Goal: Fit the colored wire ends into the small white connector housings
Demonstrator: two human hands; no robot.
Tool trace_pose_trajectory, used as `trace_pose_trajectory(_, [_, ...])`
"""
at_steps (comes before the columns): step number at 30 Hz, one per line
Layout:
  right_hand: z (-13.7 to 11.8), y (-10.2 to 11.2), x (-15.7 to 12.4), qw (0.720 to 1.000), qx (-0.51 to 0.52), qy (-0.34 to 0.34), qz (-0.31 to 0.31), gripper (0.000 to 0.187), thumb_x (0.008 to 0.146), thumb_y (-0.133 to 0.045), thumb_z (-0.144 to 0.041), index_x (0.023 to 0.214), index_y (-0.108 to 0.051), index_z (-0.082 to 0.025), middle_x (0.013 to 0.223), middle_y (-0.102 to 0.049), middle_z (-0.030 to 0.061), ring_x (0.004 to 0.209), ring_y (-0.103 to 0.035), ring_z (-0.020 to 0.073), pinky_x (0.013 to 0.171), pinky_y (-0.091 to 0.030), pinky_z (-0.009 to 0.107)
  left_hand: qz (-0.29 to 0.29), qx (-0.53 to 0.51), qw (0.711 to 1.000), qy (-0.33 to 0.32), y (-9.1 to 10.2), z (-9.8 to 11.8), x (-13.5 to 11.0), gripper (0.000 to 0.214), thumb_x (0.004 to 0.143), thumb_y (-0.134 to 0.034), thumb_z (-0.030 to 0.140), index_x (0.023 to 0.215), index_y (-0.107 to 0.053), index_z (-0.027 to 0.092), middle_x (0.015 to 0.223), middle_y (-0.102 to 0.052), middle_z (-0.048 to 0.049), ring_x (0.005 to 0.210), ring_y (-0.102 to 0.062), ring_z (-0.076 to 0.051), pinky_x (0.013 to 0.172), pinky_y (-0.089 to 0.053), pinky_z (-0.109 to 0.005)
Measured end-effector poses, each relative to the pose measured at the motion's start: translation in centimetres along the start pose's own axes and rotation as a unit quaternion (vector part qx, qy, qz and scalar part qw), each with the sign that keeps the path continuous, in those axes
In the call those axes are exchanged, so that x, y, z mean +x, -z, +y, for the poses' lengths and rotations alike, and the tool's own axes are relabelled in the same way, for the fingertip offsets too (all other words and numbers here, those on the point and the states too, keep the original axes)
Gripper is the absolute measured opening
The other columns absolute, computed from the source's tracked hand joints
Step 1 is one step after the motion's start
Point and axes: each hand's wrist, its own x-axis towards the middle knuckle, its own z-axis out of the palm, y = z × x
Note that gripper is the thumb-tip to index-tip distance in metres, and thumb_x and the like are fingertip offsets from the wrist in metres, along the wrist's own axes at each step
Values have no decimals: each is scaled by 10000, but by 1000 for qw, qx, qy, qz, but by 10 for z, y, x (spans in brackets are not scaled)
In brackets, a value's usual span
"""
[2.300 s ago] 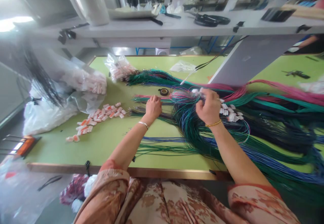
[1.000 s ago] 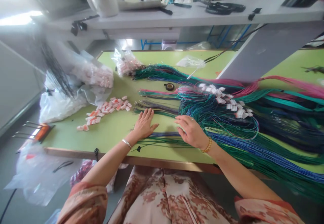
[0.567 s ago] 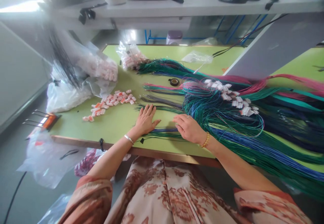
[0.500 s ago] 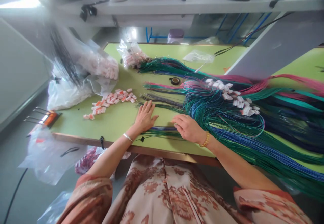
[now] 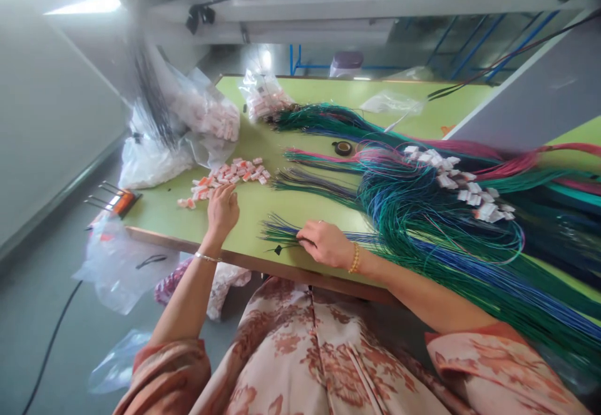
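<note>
At the near edge of the loose pile of small white-and-orange connector housings [image 5: 244, 169] is my left hand [image 5: 223, 211], its fingers drawn together; what is between them, if anything, is hidden. My right hand [image 5: 326, 244] is closed, fingers curled in a pinch over the blue and green wires [image 5: 277, 227] near the table's front edge. The tips of those wires fan out to the left of it. Farther back lie dark and green wires [image 5: 314, 183] and pink and green wires [image 5: 310, 156]. White connectors [image 5: 444, 168] sit in a cluster on the large coiled wire bundle [image 5: 394, 196].
Plastic bags of connectors [image 5: 211, 114] stand at the table's left back, with a smaller bag [image 5: 263, 96] beside them. A roll of black tape [image 5: 342, 148] lies mid-table. An orange block with metal prongs [image 5: 123, 202] is at the left edge. A shelf [image 5: 328, 8] overhangs the back.
My left hand has moved left from the dark wire ends to the connector pile. My right hand has shifted slightly left along the blue and green wires. The view has turned a little left.
</note>
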Motion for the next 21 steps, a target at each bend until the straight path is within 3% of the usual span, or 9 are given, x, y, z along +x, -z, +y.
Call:
trace_pose_trajectory(4, [-16, -13, -9, 997, -76, 1, -6, 242, 938, -472, -212, 1077, -655, -135, 1064, -605, 134, 938, -543, 217, 832, -420, 330, -20, 40, 999, 30, 4, -23, -9, 531, 859, -405, 228, 1373, -514, 146, 1471, -478, -133, 1425, -317, -301, 1165, -262, -508])
trace_pose_trajectory(7, [-21, -18, -16, 996, -92, 17, -1, 269, 942, -436, -177, 1115, -638, -138, 1079, -597, 129, 960, -530, 218, 840, -415, 324, -60, 49, 996, 47, 0, -31, -14, 567, 852, -406, 224, 1409, -471, 140, 1505, -438, -140, 1458, -250, -321, 1161, -248, -549])
trace_pose_trajectory(11, [-19, -21, -17, 994, -106, 12, 14, 268, 945, -426, -169, 1105, -640, -152, 1060, -603, 115, 923, -531, 203, 817, -402, 317, -84, 57, 993, 52, -4, -35, -15, 539, 849, -400, 221, 1364, -517, 114, 1456, -491, -160, 1438, -283, -331, 1148, -267, -549])
trace_pose_trajectory(15, [-14, -23, -8, 995, -95, 12, 13, 244, 956, -431, -195, 998, -670, -164, 990, -612, 97, 881, -541, 184, 795, -388, 306, -55, 59, 996, 40, 2, -33, -8, 504, 824, -434, 198, 1301, -577, 121, 1386, -554, -161, 1345, -411, -318, 1131, -299, -517])
trace_pose_trajectory(21, [-23, -18, 11, 998, -65, -5, -12, 276, 973, -420, -248, 1014, -684, -178, 997, -633, 96, 860, -575, 178, 757, -390, 294, -9, 69, 997, 42, 7, -21, 12, 409, 823, -426, 162, 1145, -677, 188, 1196, -652, -134, 1155, -530, -326, 1007, -394, -501])
